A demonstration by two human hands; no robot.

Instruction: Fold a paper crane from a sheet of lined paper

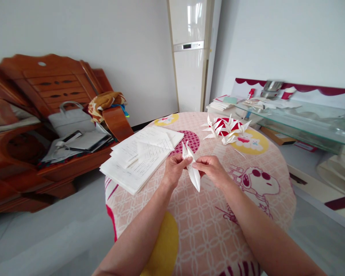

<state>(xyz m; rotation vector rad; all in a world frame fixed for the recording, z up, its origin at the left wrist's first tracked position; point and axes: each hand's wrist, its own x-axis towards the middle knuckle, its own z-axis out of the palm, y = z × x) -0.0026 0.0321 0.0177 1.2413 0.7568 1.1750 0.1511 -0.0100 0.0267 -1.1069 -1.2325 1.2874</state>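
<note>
Both hands meet above a table (207, 237) covered in a pink patterned cloth. My left hand (174, 168) and my right hand (211, 168) pinch a folded white paper piece (193, 168) between them; it is long and pointed at both ends. Each hand's fingers are closed on the paper. A stack of printed white sheets (139, 157) lies just left of my left hand. Several finished folded paper pieces (227, 130) lie in a cluster at the table's far side.
A wooden bench (46, 126) with a grey bag (70, 119), papers and a bundled cloth stands at the left. A tall white cabinet unit (191, 57) stands against the back wall. A glass shelf (301, 115) with cups and books runs along the right.
</note>
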